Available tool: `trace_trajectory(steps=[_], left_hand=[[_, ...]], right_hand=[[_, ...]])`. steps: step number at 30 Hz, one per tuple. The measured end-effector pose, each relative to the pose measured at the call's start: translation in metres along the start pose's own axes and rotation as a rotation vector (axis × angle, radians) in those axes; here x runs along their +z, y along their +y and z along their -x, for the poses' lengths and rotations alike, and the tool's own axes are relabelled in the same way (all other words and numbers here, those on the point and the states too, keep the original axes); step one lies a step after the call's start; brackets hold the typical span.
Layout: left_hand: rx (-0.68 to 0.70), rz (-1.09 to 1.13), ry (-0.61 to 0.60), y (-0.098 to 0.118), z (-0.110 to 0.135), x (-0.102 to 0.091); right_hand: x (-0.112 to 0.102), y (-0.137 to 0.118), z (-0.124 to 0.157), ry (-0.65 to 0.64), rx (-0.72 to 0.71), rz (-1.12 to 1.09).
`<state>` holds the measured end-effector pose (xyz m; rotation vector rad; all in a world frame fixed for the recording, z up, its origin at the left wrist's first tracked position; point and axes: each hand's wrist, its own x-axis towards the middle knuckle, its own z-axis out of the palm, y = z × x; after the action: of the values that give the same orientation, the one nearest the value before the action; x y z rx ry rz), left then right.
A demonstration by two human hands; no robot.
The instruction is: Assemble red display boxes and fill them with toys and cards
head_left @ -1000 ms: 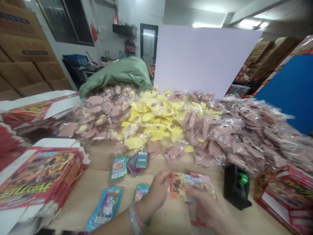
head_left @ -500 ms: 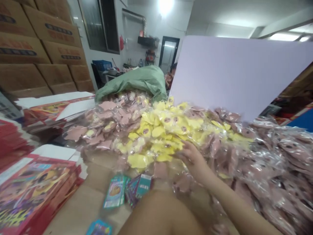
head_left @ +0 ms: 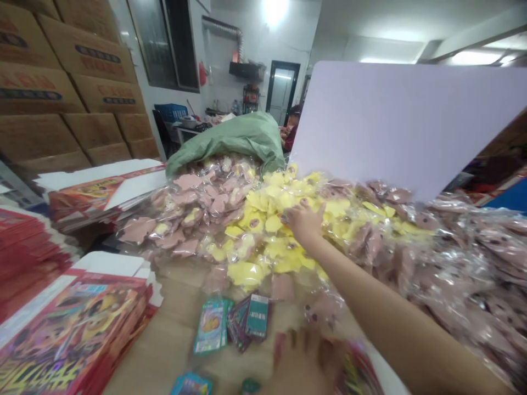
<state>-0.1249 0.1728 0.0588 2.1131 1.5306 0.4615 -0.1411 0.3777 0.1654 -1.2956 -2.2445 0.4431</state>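
Note:
My right hand [head_left: 304, 222] reaches over a heap of yellow flat figures [head_left: 247, 273] in clear plastic bags. Its thumb stands apart from its fingers, which touch the top of the heap; no lifted bag shows. Low in the picture, my left hand [head_left: 300, 356] is blurred by motion, its fingers over a red printed box [head_left: 356, 365] that it seems to grip. Beyond the fingertips lie a stack of teal cards [head_left: 212, 326] and a fan of purple cards [head_left: 239, 323] with a dark teal card [head_left: 257, 315]. Another blue card stack [head_left: 191, 384] lies at the bottom edge.
Bagged pink figures [head_left: 444, 285] heap up on the right, and more spill from a green sack [head_left: 234, 134] at the back. Flat red printed boxes [head_left: 69, 334] are stacked at left. A pale lilac board [head_left: 395, 120] stands behind the heap. Cartons [head_left: 99, 82] line the wall.
My right hand has moved forward and slightly left, farther over the yellow heap. My left hand has come into view at the bottom with the red printed box.

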Motion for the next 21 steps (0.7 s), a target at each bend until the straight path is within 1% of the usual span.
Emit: trace_trajectory(steps=[1,2,3,4,5,6,7,8,9,12,14,15,16,17,18,20,21], left_hand=[[-0.080,-0.030,0.054,-0.008,0.011,-0.009],[-0.160,-0.059,0.118,-0.015,0.021,-0.018],[-0.215,-0.078,0.175,-0.019,0.030,-0.028],[-0.236,-0.097,0.216,-0.021,0.037,-0.038],[-0.219,-0.110,0.230,-0.020,0.042,-0.046],[-0.172,-0.124,0.223,-0.017,0.045,-0.051],[-0.110,-0.137,0.201,-0.013,0.047,-0.055],[-0.043,-0.147,0.173,-0.007,0.048,-0.056],[0.014,-0.154,0.145,0.000,0.049,-0.055],[0.133,-0.185,0.126,0.023,0.053,-0.043],[0.204,-0.208,0.127,0.041,0.055,-0.031],[0.230,-0.219,0.139,0.050,0.055,-0.024],[0.239,-0.231,0.168,0.059,0.054,-0.018],[0.225,-0.242,0.212,0.068,0.053,-0.012],[0.196,-0.252,0.268,0.076,0.052,-0.006],[0.129,-0.263,0.387,0.091,0.049,0.005],[0.107,-0.263,0.433,0.097,0.048,0.011]], right_hand=[[-0.021,0.008,0.019,-0.012,-0.014,-0.008],[-0.046,0.018,0.041,-0.066,-0.028,-0.041],[-0.072,0.028,0.065,-0.159,-0.040,-0.090],[-0.096,0.038,0.090,-0.349,-0.078,-0.191],[-0.118,0.046,0.114,-0.545,-0.091,-0.267],[-0.137,0.053,0.138,-0.734,-0.095,-0.323],[-0.150,0.058,0.160,-0.878,-0.078,-0.341],[-0.160,0.063,0.179,-0.954,-0.039,-0.315],[-0.167,0.066,0.195,-0.975,0.000,-0.269],[-0.175,0.074,0.228,-0.917,0.051,-0.168],[-0.175,0.077,0.244,-0.900,0.026,-0.145],[-0.174,0.077,0.251,-0.872,0.007,-0.137],[-0.173,0.076,0.258,-0.809,-0.010,-0.126],[-0.171,0.075,0.265,-0.704,-0.020,-0.111],[-0.169,0.075,0.273,-0.563,-0.021,-0.095],[-0.165,0.074,0.287,-0.241,0.025,-0.062],[-0.163,0.075,0.294,-0.101,0.062,-0.045]])
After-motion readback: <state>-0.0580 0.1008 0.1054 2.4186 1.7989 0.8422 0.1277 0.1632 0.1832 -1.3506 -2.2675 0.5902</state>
